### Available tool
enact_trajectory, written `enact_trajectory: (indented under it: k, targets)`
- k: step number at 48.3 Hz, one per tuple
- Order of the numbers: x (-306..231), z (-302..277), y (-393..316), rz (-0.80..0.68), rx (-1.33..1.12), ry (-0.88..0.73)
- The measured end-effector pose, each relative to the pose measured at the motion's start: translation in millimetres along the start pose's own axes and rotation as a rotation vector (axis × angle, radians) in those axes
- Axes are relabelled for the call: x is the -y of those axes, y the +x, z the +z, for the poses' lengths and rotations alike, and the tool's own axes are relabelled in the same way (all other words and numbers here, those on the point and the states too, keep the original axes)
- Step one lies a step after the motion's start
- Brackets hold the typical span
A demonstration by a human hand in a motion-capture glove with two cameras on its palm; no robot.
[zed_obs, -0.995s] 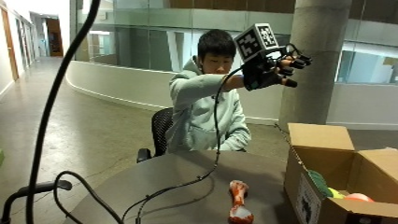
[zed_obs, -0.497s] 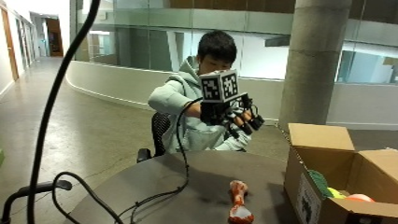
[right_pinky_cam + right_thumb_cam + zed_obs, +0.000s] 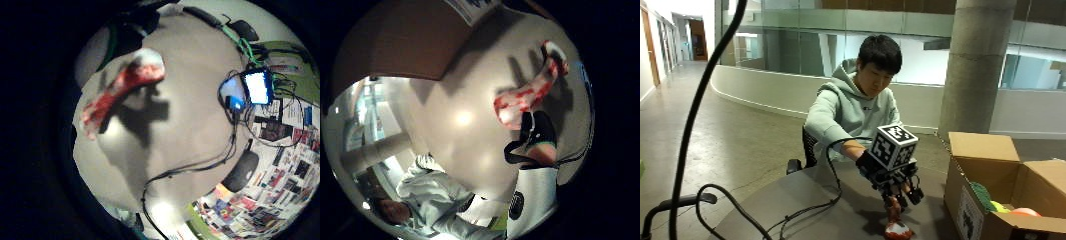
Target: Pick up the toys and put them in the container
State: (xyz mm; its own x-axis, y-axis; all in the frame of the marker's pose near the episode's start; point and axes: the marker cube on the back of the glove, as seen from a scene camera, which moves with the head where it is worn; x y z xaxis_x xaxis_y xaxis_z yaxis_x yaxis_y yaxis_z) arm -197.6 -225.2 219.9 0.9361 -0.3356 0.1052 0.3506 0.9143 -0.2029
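Note:
A red and white toy (image 3: pixel 896 228) lies on the round grey table (image 3: pixel 793 210), close to its front edge. My gloved right hand (image 3: pixel 895 186) hangs just above the toy's far end, fingers pointing down and spread, holding nothing. Both palm views show the toy (image 3: pixel 125 85) (image 3: pixel 530 95) lying free on the tabletop with its shadow beside it. An open cardboard box (image 3: pixel 986 200) stands just right of the toy; a green toy (image 3: pixel 981 192), a yellow one (image 3: pixel 999 206) and an orange ball (image 3: pixel 1023 212) lie inside.
A black cable (image 3: pixel 806 212) runs across the table from the glove toward the left. The box's raised flap (image 3: pixel 979 146) stands beside the hand. The box wall (image 3: pixel 410 40) is close by in the thumb side palm view.
My hand has dropped from head height, well above the table, down to just over the toy. The toy and the box have stayed in place.

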Motion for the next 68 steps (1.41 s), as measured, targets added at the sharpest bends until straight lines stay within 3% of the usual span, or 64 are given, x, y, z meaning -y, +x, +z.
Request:
enact_trajectory:
  k: [11, 34, 52, 68]
  targets:
    - [11, 24, 4, 0.013, -0.147, -0.081]
    - [-25, 10, -1, -0.032, -0.169, 0.063]
    - [-84, -102, -23, -0.030, -0.167, 0.202]
    - [-90, -224, -85, -0.051, -0.126, 0.430]
